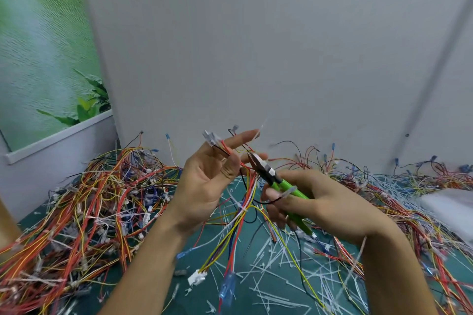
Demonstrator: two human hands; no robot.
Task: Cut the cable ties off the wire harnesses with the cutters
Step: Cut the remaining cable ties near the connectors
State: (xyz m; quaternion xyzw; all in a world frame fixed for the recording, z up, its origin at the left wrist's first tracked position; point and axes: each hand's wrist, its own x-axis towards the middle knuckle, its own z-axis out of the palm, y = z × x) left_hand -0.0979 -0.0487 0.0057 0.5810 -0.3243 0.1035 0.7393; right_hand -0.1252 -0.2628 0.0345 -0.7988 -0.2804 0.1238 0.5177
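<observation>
Grey wall (256, 46), leafy poster (38, 46), green mat (192, 250)

Harness pile (102, 199) left, cut ties (271, 268) on mat (199, 302) centre, seemingly more harnesses (422, 212) right

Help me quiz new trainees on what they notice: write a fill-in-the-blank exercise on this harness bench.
1. The right hand grips cutters with ____ handles.
2. The left hand holds up a wire harness, pinching its wires between the fingers and the ____.
3. The cut cable ties scattered on the mat are ____ in colour.

Missing words: green; thumb; white.
</observation>
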